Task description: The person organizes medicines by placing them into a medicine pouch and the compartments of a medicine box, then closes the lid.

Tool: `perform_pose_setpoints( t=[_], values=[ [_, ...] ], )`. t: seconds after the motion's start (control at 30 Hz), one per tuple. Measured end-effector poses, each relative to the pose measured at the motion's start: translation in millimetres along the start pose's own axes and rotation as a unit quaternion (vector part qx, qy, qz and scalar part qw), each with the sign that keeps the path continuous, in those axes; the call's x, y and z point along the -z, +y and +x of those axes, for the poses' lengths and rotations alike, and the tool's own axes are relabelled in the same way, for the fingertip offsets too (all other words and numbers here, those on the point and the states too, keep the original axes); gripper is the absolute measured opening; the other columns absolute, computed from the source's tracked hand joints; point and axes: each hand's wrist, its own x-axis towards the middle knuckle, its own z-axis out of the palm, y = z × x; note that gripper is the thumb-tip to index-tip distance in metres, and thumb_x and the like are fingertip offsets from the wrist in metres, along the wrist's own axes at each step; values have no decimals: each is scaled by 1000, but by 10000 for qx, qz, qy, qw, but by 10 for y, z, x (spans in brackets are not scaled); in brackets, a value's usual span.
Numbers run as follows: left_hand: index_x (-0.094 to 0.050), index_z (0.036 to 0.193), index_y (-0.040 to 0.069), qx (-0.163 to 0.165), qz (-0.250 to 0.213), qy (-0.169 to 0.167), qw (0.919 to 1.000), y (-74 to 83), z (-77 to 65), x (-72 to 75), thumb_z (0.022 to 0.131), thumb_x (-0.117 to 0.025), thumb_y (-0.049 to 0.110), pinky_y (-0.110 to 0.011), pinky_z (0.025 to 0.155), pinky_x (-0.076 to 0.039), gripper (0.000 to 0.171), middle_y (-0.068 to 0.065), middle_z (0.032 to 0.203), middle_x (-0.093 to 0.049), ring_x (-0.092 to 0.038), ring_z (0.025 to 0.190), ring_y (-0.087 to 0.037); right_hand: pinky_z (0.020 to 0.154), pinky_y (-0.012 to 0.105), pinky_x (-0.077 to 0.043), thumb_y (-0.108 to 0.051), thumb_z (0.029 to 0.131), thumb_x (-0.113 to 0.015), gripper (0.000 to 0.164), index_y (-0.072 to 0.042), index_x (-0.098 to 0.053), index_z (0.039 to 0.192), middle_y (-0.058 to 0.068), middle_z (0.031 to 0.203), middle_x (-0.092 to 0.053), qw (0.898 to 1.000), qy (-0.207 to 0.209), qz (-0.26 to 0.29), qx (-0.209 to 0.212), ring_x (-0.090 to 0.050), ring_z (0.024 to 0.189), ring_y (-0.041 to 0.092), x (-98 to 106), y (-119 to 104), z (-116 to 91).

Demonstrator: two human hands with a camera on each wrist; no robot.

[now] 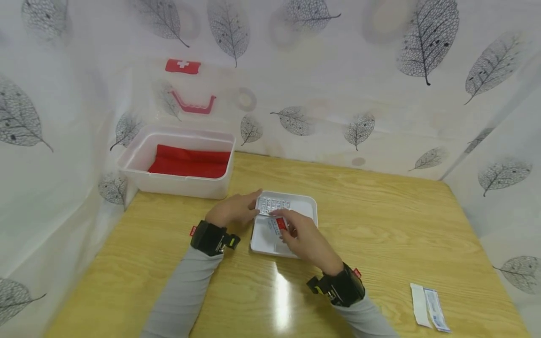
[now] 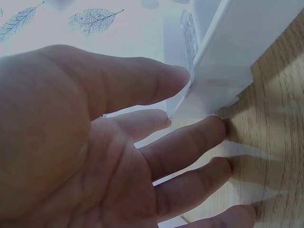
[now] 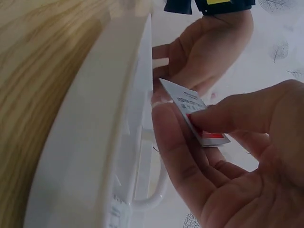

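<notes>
A shallow white tray (image 1: pixel 302 204) lies on the table with a silver blister pack (image 1: pixel 272 205) at its far left. My left hand (image 1: pixel 236 209) is at the tray's left edge, thumb on the rim and fingers loosely extended along the outside, as the left wrist view shows. Over the tray, my right hand (image 1: pixel 304 234) pinches a small flat sachet (image 3: pixel 190 102) between thumb and index finger. The sachet is white with dark print and a red patch, and it stands tilted. The thumb covers part of the red patch.
At the back left stands a translucent plastic box (image 1: pixel 186 185) with red cloth (image 1: pixel 192 162) inside. Its lid, with a red handle (image 1: pixel 194 105), is raised behind it. Two flat narrow packets (image 1: pixel 428 307) lie at the front right. Leaf-printed curtain (image 1: pixel 321 84) surrounds the table.
</notes>
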Motion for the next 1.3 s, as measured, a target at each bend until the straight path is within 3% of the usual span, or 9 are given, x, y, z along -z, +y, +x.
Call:
perform_pose_setpoints(
  t=[0.03, 0.13, 0.3, 0.5, 0.67, 0.77, 0.93, 1.1, 1.3],
  values=[
    [-22, 163, 25, 7, -4, 2, 10000, -2, -7, -5, 104, -55, 33, -50, 105, -46, 68, -7, 146, -58, -59, 112, -25, 59, 23, -50, 2, 90, -67, 46, -15, -63, 133, 0, 87, -64, 10000, -17, 3, 5, -57, 70, 8, -25, -6, 6],
    [-21, 163, 25, 23, 35, -6, 10000, -3, -8, -14, 105, -53, 34, -45, 95, -50, 67, -7, 148, -56, -60, 108, -25, 60, 22, -50, -4, 89, -73, 28, -11, -71, 116, -3, 84, -66, 9999, 36, -8, -115, -59, 70, 7, -92, -23, 27],
    [-21, 163, 26, 45, 202, 32, 9998, -10, 6, 1, 105, -52, 35, -37, 76, -45, 67, -6, 144, -60, -60, 98, -25, 57, 22, -45, -7, 86, -79, 17, -7, -69, 101, -4, 73, -63, 9985, 271, 58, -464, -55, 64, 7, -190, -35, 94],
    [-23, 163, 25, 18, 272, 88, 9996, -7, 15, 12, 104, -53, 34, -39, 81, -46, 67, -5, 137, -64, -58, 99, -25, 52, 21, -40, -5, 93, -69, 16, -10, -63, 106, -5, 69, -55, 9991, 304, -215, -210, -48, 59, 5, -288, 20, 170],
    [-22, 163, 26, 41, 178, 34, 9998, -7, 10, 13, 105, -53, 33, -41, 86, -46, 67, -7, 143, -60, -57, 104, -26, 57, 21, -45, -11, 95, -70, 6, -9, -74, 97, -5, 78, -66, 9989, 234, -360, -161, -54, 65, 3, -315, -2, 185],
    [-22, 163, 26, 44, 184, 16, 9998, -10, 11, 15, 105, -52, 34, -39, 80, -46, 66, -6, 139, -62, -59, 97, -25, 56, 21, -45, -14, 97, -68, 13, -7, -78, 103, -4, 83, -70, 9981, 172, -485, -348, -55, 64, 3, -305, -26, 170],
    [-20, 163, 27, 67, 169, -27, 9998, -8, 17, 19, 105, -51, 34, -35, 65, -43, 67, -5, 120, -65, -54, 70, -23, 49, 23, -37, -20, 98, -68, 22, -10, -78, 115, -4, 90, -73, 9946, 29, -887, -529, -46, 54, 3, -256, -62, 118],
    [-20, 164, 26, 64, 166, -51, 9998, -9, 23, 16, 105, -52, 34, -33, 64, -42, 67, -5, 122, -65, -53, 71, -21, 51, 24, -37, -18, 96, -70, 29, -12, -74, 124, 2, 115, -75, 9900, 65, -1374, -298, -48, 60, 6, -243, -86, 60],
    [-20, 164, 28, 80, 97, -23, 9999, -20, 30, 6, 105, -52, 35, -36, 68, -45, 67, -4, 134, -63, -59, 82, -25, 60, 26, -48, -18, 85, -82, 15, -12, -81, 100, 0, 98, -77, 9898, -14, -1421, -138, -64, 74, 11, -267, -92, 24]
  ],
)
